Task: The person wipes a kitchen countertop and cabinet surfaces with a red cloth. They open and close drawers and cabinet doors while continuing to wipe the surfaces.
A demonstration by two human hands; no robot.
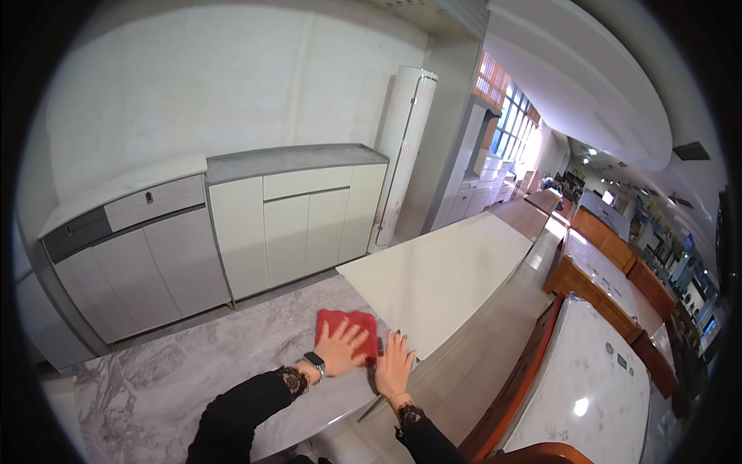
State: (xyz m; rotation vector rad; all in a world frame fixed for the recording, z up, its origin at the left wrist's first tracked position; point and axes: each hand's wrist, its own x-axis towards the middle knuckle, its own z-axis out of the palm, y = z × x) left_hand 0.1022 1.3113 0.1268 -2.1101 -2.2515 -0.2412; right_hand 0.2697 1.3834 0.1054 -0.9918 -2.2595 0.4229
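My left hand (339, 350) presses flat on a red cloth (364, 323), its fingers spread. The cloth lies on a grey-veined, marble-patterned tabletop (168, 383), near the end that meets a cream tabletop (437, 278). A watch (315, 362) is on my left wrist, below a black sleeve with a lace cuff. Beside the cloth, my right hand (394, 368) rests at the corner of the marble-patterned top, fingers extended and nothing held. The palm of the left hand hides part of the cloth.
Beyond the table stand a cream cabinet (307, 223) and a grey-and-white cabinet (153, 255) against the wall. A tall white cylindrical unit (406, 151) is near the corner. On the right, past the tiled floor (464, 371), are a plastic-wrapped mattress (585, 383) and wooden bed frames (603, 223).
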